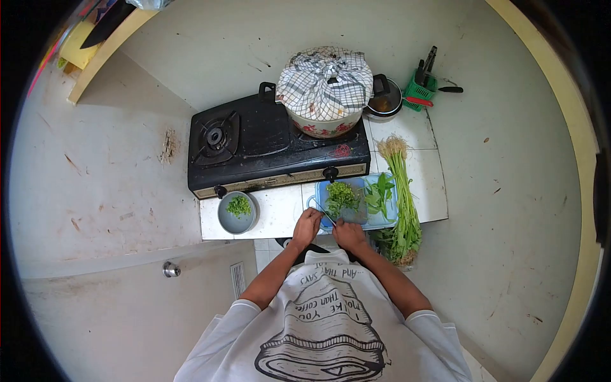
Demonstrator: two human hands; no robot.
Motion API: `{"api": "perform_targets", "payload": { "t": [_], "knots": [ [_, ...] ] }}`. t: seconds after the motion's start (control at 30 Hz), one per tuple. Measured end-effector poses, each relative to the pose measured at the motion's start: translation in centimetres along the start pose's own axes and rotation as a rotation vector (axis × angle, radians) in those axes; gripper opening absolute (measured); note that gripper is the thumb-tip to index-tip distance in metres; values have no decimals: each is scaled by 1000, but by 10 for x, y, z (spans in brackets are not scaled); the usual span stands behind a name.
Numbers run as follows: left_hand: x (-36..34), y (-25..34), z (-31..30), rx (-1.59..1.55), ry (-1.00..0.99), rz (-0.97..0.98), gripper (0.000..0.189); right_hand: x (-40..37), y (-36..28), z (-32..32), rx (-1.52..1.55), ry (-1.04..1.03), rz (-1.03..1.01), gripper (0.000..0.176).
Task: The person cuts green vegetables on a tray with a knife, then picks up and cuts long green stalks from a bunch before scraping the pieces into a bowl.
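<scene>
My right hand is closed around the handle end of a small knife at the near edge of a blue cutting board. The knife's thin blade slants up and left, toward my left hand. The fingers of my left hand are curled in near the blade at the board's left corner; whatever they pinch is too small to make out. Just beyond both hands lies a pile of chopped greens. Uncut green leaves rest on the board's right part.
A grey bowl holding chopped greens stands left of the board. Behind is a black gas stove with a cloth-covered pot. A bundle of long-stemmed greens hangs over the counter edge. A small pan and green utensil basket stand back right.
</scene>
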State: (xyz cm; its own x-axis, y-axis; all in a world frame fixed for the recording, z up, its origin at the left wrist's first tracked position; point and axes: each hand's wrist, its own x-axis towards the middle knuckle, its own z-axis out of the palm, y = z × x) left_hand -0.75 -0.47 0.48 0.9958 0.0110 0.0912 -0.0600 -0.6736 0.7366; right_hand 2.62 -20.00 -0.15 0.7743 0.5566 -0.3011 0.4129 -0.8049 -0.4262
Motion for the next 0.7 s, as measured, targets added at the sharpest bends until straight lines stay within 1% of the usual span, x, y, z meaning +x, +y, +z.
{"api": "perform_targets", "payload": {
  "t": [0.07,0.17,0.27,0.37,0.4,0.5,0.53,0.6,0.7],
  "knots": [
    [1,-6,0,23,-29,15,16,-7,2,-5,10,-13,21,38],
    [7,-7,-6,78,-78,64,14,-12,5,-3,34,38,26,39],
    [14,-5,-8,16,-23,133,8,-14,3,-5,31,48,45,42],
    [17,-10,-11,32,-108,144,6,-19,-2,-12,20,31,62,42],
    [19,-11,-10,12,-104,154,6,-20,-5,-11,35,28,86,43],
    [18,-12,-12,-41,-115,143,7,-20,-7,-6,30,30,46,43],
    [18,-11,-14,-65,-132,104,9,-19,-9,-5,19,18,53,43],
    [20,-10,-16,-90,-139,92,10,-20,-13,-1,0,-11,66,43],
    [19,-14,-18,-120,-160,109,11,-17,-16,12,-5,35,51,42]
  ]
}}
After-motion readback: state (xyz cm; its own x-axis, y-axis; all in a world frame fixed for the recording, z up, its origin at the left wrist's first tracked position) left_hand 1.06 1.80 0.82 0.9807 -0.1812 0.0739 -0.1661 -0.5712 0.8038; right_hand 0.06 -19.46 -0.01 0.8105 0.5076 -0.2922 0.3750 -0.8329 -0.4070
